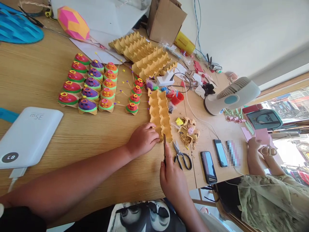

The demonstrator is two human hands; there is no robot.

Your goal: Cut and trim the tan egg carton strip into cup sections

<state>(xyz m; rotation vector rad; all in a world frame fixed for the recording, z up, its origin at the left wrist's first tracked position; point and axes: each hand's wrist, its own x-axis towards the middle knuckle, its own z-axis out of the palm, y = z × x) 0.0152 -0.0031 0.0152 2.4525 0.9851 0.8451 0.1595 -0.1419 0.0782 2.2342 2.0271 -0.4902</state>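
Note:
My left hand [143, 139] is closed on the near end of a yellow egg-carton strip [160, 113] that lies on the wooden table [96, 135]. My right hand [172, 175] grips a thin dark knife [164, 149], its blade pointing up at the strip's near edge. Black-handled scissors [181, 156] lie just right of the knife.
Rows of painted carton cups [89, 84] stand at the left, more carton pieces [142, 53] behind. A white power bank [27, 135], cardboard scraps [188, 130], two phones [214, 160] and a fan [231, 96] are around. Another person [260, 161] sits at the right with pink paper.

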